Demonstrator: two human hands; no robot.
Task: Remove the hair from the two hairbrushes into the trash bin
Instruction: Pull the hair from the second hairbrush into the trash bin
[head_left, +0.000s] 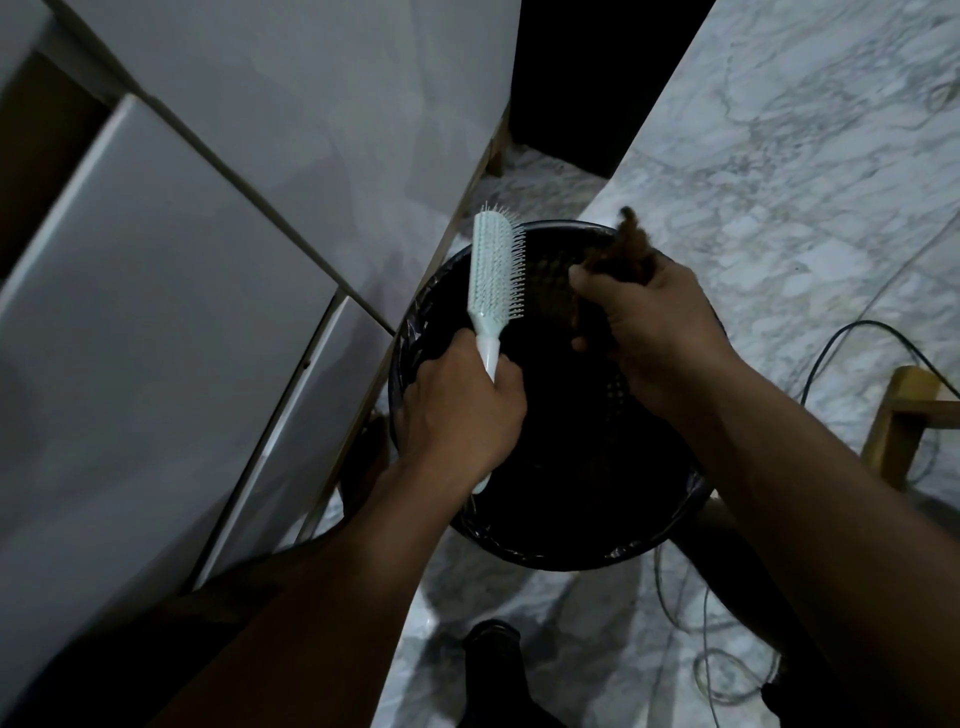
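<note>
A pale mint hairbrush (492, 270) stands upright over the black trash bin (519, 545), its bristles facing right. My left hand (460, 410) grips its white handle. My right hand (654, 332) hovers over the bin's right side, closed on a clump of brown hair (626, 249) that sticks up between the fingers. The bin is lined with a black bag and its inside is too dark to read. Only one hairbrush is in view.
White cabinet fronts (171, 291) rise on the left, close to the bin. The floor is grey-veined marble (779, 182). A dark cable (831, 338) and thin wires trail on the right, near a wooden furniture leg (898, 421). A dark shoe (491, 644) is below.
</note>
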